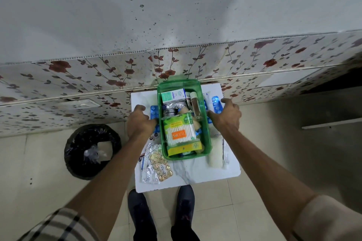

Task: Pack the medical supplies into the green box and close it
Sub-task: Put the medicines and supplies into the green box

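The green box (208, 139) stands open on a small white table (205, 172). Inside lie a cotton swab pack (180, 131), a white and green carton (173, 95), a glass vial (195, 105), foil and a yellow carton. My left hand (140, 121) grips the box's left wall and my right hand (225, 117) grips its right wall. Blue pill strips (217, 104) lie on the table beside both hands. Silver and gold blister strips (156, 164) rest at the box's near left. A white gauze roll (215, 152) lies at its near right. No lid is visible.
A black-lined waste bin (92, 150) stands on the floor left of the table. A flower-patterned wall panel (78, 84) rises right behind the table. My dark shoes (162, 213) are at the table's near edge. Tiled floor spreads to the right.
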